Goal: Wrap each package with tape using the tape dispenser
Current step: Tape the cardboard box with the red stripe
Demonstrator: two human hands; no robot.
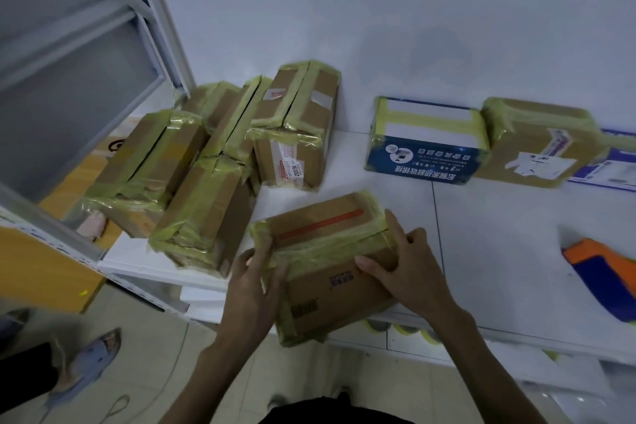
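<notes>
A brown cardboard package (330,282) with a red strip and yellowish tape bands lies at the front edge of the white table (481,234), partly overhanging it. My left hand (253,282) grips its left end, thumb on the top and fingers round the side. My right hand (409,268) holds its right end, with the thumb pressed on the front face and the fingers over the top edge. The orange and blue tape dispenser (600,275) lies on the table at the far right, away from both hands.
Several taped brown boxes (220,162) are piled at the table's left. A blue and white box (426,141) and another taped box (540,144) stand by the wall. A white shelf frame (86,55) rises at left. Tape rolls (402,329) sit under the table edge. A person's slippered foot (93,358) is on the floor.
</notes>
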